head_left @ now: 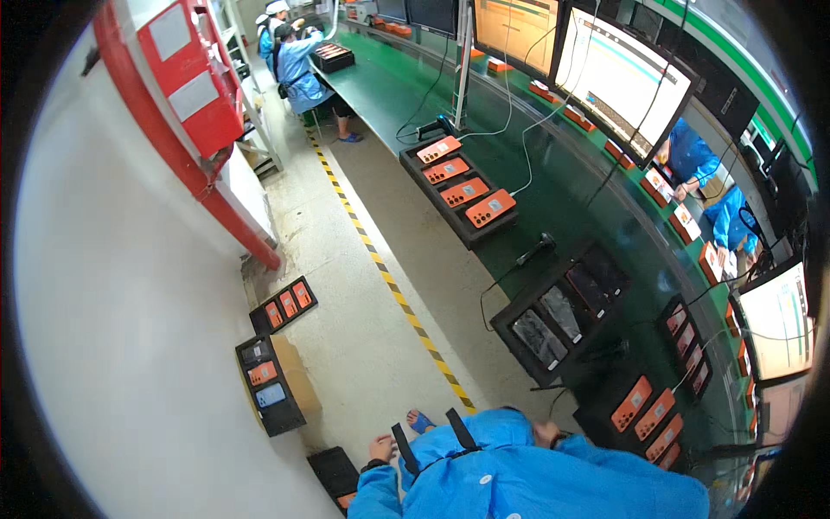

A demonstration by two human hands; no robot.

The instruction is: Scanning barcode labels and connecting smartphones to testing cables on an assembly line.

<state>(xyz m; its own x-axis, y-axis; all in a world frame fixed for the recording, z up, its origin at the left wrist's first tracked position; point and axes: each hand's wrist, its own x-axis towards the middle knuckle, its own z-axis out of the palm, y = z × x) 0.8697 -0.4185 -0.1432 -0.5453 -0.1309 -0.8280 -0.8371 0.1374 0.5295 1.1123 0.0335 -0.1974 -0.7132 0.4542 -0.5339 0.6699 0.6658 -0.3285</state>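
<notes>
My left hand (380,447) hangs beside my blue smock, its fingers loosely bent with nothing seen in them. Nearest to it is a black tray (334,471) by the wall, with an orange phone-like piece partly in view at its lower end. My right hand (545,432) is low on the other side, close to the workbench edge; its fingers are too small and partly hidden to read. Beyond it on the bench, a black tray (596,424) bears orange phone-shaped devices (654,413). Another black tray (540,359) holds dark, film-wrapped slabs (540,337).
Along the wall stand black trays with devices (271,395), one on a cardboard box (296,381). A yellow-black floor stripe (380,268) follows the green bench (553,208). Scanners (536,249), cables and monitors (622,78) line the bench. Co-workers in blue (298,78) are at the far end and across.
</notes>
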